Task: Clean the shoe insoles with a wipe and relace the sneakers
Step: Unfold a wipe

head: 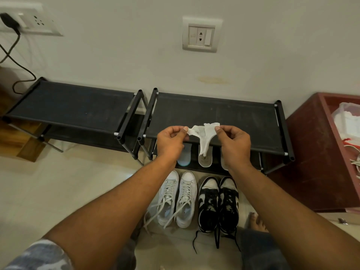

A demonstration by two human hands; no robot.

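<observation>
A crumpled white wipe (204, 136) hangs stretched between both hands above the right black shoe rack (233, 117). My left hand (171, 142) pinches its left corner and my right hand (233, 145) pinches its right corner. Under the rack's top shelf lie insoles: a bluish one (184, 159), a pale one (205, 160) and a third (224, 163) mostly hidden by my right wrist. On the floor stand a pair of white sneakers (178, 199) with loose laces and a pair of black-and-white sneakers (219, 203) with black laces trailing.
A second black rack (68, 106) stands to the left. A dark red cabinet (319, 152) with an open drawer of clutter is at the right. Wall sockets (201, 35) and a black cable (15, 59) are on the wall. My bare foot (257, 223) rests beside the sneakers.
</observation>
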